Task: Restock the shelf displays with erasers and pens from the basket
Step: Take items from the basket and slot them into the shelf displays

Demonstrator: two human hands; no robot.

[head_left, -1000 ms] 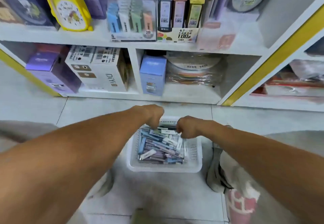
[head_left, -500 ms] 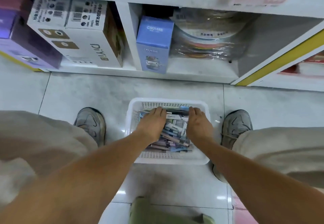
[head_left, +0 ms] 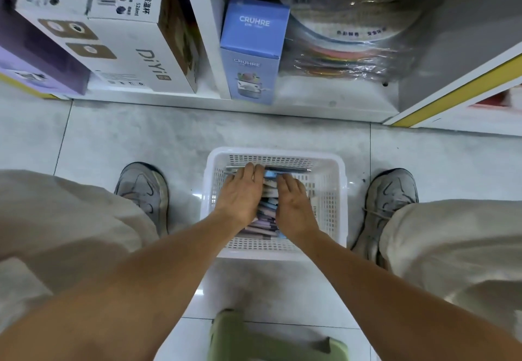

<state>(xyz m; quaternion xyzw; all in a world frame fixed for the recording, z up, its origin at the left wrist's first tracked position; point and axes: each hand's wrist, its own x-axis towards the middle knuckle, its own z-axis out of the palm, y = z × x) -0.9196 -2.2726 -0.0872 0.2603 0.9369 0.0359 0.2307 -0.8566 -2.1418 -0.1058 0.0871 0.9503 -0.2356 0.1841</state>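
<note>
Both arms extend forward and down. Left hand [head_left: 241,195] and right hand [head_left: 293,202] lie side by side, palms down, fingers straight.

The head camera looks steeply down at the floor basket [head_left: 275,156], shelf [head_left: 310,103] ahead.

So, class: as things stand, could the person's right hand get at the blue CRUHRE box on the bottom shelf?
Probably yes. The right hand lies in the white basket on the stationery, apparently holding nothing, and the blue CRUHRE box stands at the shelf's open front with bare floor between.
</note>
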